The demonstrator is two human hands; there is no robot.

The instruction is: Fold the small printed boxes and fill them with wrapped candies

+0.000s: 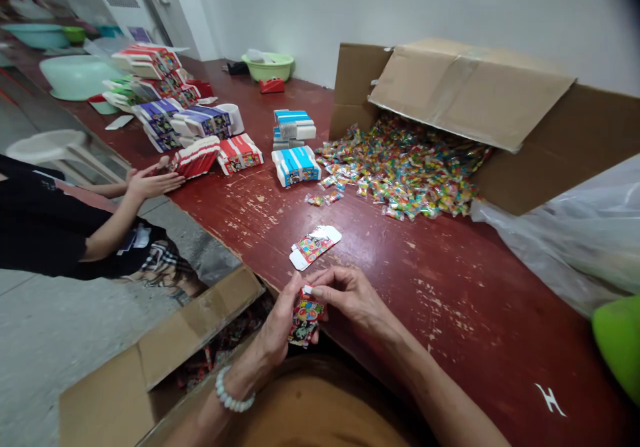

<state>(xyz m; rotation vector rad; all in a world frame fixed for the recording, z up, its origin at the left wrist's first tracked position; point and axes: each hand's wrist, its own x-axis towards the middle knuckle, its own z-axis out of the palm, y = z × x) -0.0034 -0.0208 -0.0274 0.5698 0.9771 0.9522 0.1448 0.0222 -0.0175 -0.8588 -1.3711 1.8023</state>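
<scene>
A small red printed candy box (307, 317) is held upright in my left hand (280, 320), its fingers wrapped around the sides. My right hand (345, 290) pinches a white flap at the top of that box between thumb and forefinger. Just beyond my hands, a flattened printed carton (315, 245) with white end flaps lies on the red table (370, 247). Farther off, a heap of wrapped candies (405, 167) spills out of a large cardboard box (460, 90) lying on its side.
Banded stacks of blue cartons (297, 165), red cartons (240, 153) and purple cartons (203, 121) stand toward the back left. Another person's hands (155, 180) touch a red stack at the table edge. An open cardboard box (200, 320) sits lower left; clear plastic (555, 213) lies right.
</scene>
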